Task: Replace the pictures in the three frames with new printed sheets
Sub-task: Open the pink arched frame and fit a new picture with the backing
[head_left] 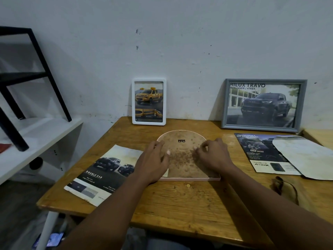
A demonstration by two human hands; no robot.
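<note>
A pink arch-shaped frame (182,141) lies face down in the middle of the wooden table (180,201), its stained brown backing board up. My left hand (153,163) rests flat on the board's left side. My right hand (212,156) is on the right side with fingertips curled down onto the board. A white frame (149,101) with a yellow pickup print and a grey frame (263,105) with a dark pickup print lean on the wall. A printed sheet (100,175) lies left of the arch frame, another printed sheet (259,152) on the right.
A blank stained paper (304,156) overlaps the right printed sheet. A brown cord (284,188) lies near the table's right edge. A white shelf (36,139) with a black metal stand (36,69) is at the left.
</note>
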